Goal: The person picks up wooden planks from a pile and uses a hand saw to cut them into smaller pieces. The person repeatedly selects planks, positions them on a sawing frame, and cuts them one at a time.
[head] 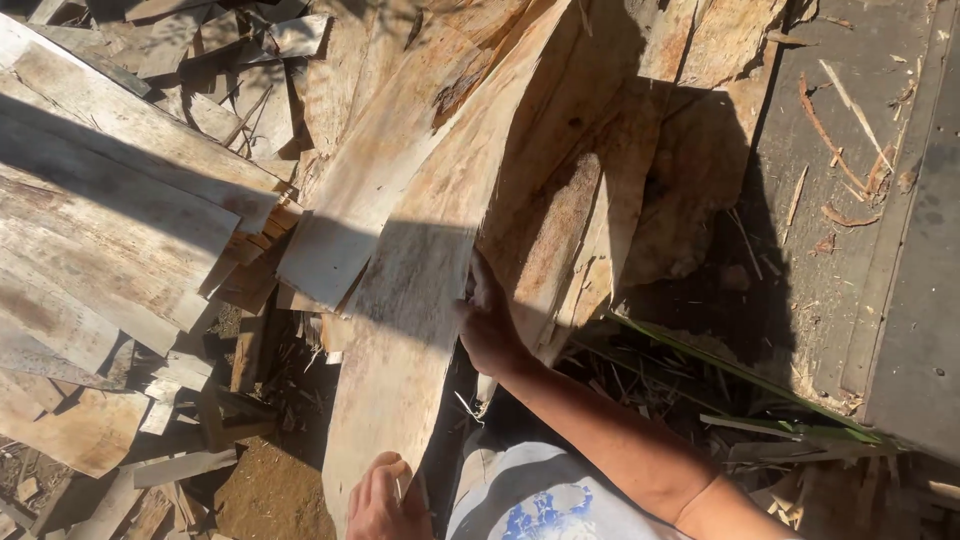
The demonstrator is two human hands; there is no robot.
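Veneer heaps (120, 200) fill everything from nine to one o'clock, loose and overlapping. I see the long sheet (420, 270) lying across them, its long axis running from seven o'clock near me up toward one o'clock, far end pointing away. I judge it could split along the grain or drag neighbouring sheets off if pulled unevenly, since it looks thin and ragged. My right hand (487, 325) is closed on its right edge at centre; my left hand (385, 500) curls round the near end at six o'clock, fingers wrapped on it.
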